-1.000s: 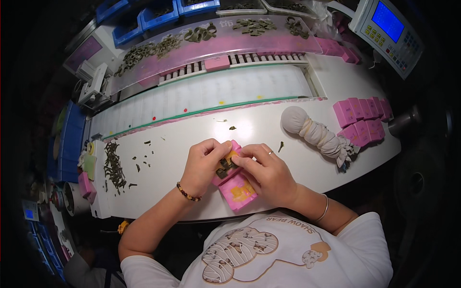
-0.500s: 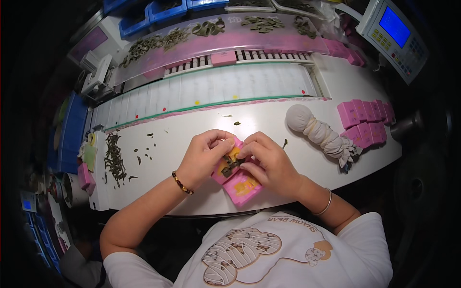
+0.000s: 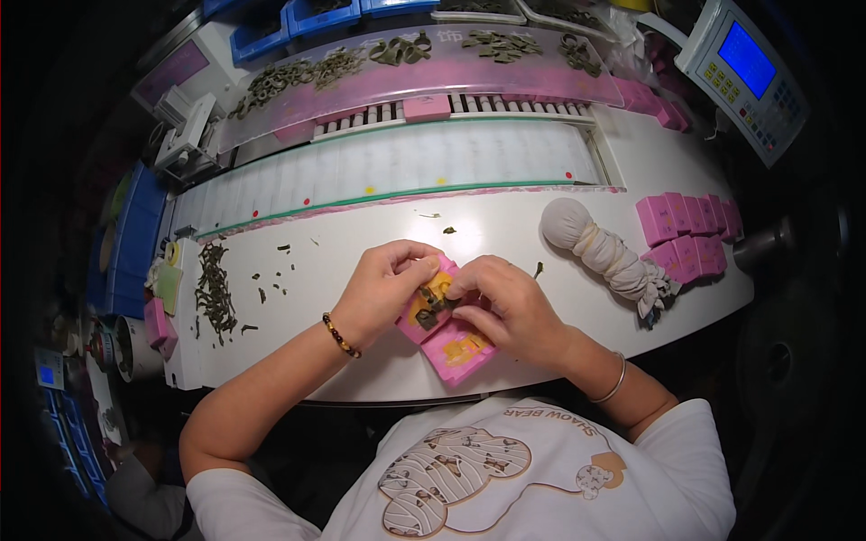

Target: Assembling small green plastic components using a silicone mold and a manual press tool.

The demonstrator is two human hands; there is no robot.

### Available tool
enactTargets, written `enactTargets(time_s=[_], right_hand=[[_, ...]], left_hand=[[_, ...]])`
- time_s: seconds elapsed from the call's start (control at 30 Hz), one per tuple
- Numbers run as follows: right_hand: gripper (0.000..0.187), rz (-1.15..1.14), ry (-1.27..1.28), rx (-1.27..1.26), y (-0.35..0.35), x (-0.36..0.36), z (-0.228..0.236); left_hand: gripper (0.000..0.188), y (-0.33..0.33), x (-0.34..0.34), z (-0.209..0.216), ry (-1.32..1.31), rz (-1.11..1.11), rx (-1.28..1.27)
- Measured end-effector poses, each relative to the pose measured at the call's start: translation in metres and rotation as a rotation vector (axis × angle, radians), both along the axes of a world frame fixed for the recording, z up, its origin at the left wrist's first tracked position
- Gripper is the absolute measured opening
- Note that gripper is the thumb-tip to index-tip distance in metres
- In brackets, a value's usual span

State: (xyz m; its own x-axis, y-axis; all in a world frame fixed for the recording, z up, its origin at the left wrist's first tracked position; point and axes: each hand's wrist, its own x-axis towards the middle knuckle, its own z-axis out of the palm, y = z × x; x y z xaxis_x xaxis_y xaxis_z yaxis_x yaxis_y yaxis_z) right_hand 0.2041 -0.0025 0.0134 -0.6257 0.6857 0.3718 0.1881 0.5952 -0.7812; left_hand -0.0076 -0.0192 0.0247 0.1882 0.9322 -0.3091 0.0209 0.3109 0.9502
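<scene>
Near the front edge of the white table, my left hand (image 3: 390,288) grips the upper part of an opened pink rubber mould (image 3: 412,331), thumb and fingers on its far end. Yellow patches and dark green pieces (image 3: 428,317) show on its inner face. My right hand (image 3: 519,311) pinches at the mould's right side; its fingertips hide whatever is between them. Just below, a second pink mould half (image 3: 457,368) with a yellow patch lies tilted, touching the first. Whether the two halves are joined I cannot tell.
Dark green scraps (image 3: 215,293) lie at left. On the right are a tied white cloth bundle (image 3: 591,243) and stacked pink blocks (image 3: 686,257). Beyond stretch a green-edged panel (image 3: 388,162), rollers (image 3: 383,113) and a clear shelf (image 3: 451,77). A blue-screened control box (image 3: 747,59) stands far right.
My right fingers have shifted slightly at the mould's edge, and more of the dark green pieces shows. The left hand keeps its grip; the whole view has shifted a little.
</scene>
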Motion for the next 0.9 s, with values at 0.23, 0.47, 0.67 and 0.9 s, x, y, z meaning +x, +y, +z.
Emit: enactTargets(time_s=[0.23, 0.47, 0.67, 0.9], right_hand=[[0.036, 0.148, 0.008, -0.173, 0.003, -0.001, 0.001], [0.031, 0.158, 0.063, -0.387, 0.009, -0.006, 0.003], [0.026, 0.099, -0.045, -0.305, 0.007, -0.01, 0.008], [0.022, 0.08, -0.145, -0.189, 0.006, -0.011, 0.011]], left_hand=[[0.025, 0.0, 0.002, 0.0, 0.027, -0.019, 0.024], [0.024, -0.001, 0.003, 0.0, 0.073, -0.012, 0.03], [0.024, 0.001, 0.005, 0.003, 0.117, -0.028, 0.043], [0.024, 0.0, 0.004, 0.004, 0.101, -0.041, 0.012]])
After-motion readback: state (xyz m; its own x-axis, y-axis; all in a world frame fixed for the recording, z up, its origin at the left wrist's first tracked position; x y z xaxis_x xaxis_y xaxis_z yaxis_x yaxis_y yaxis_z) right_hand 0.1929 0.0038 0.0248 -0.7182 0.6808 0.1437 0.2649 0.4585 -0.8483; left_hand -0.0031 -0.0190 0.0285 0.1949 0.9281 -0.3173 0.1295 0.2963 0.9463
